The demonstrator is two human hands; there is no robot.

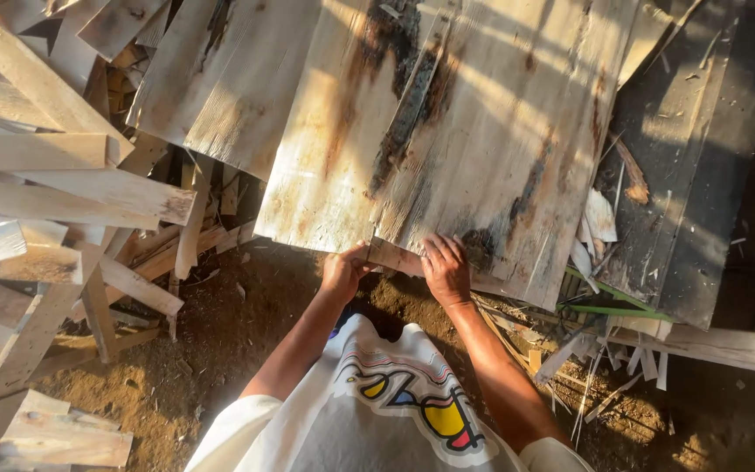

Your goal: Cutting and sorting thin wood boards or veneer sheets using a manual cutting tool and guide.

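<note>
Both hands meet at the near edge of a stack of thin wooden sheets. The left hand (pixel 343 273) curls its fingers under and around the near edge of the top sheet (pixel 447 131), thumb side up, gripping the edge; how far the fingers reach beneath is hidden. The right hand (pixel 446 269) lies palm down on the same sheet just beside the left, its fingers spread slightly and pressed flat on the wood, tips pointing away from the person.

The top sheet is pale, rough-sawn veneer with dark brown and black stains running along its grain. Its long axis runs away from the person, tilted a little to the right, so the near edge slants down toward the right. It rests on other sheets of the same kind; a second pale sheet (pixel 220 79) lies to its left, overlapped by it, and darker, shaded sheets (pixel 701 175) lie to the right, littered with splinters.

At the left, a loose heap of pale offcut strips (pixel 54 201) lies crisscrossed. Below the stack's near edge the ground (pixel 220 350) is bare brown earth scattered with chips and slivers; more thin slivers (pixel 605 385) gather at the lower right, with a green stick (pixel 613 308) among them. Low warm sunlight falls across the wood. The person's white printed shirt (pixel 395 411) fills the bottom middle.
</note>
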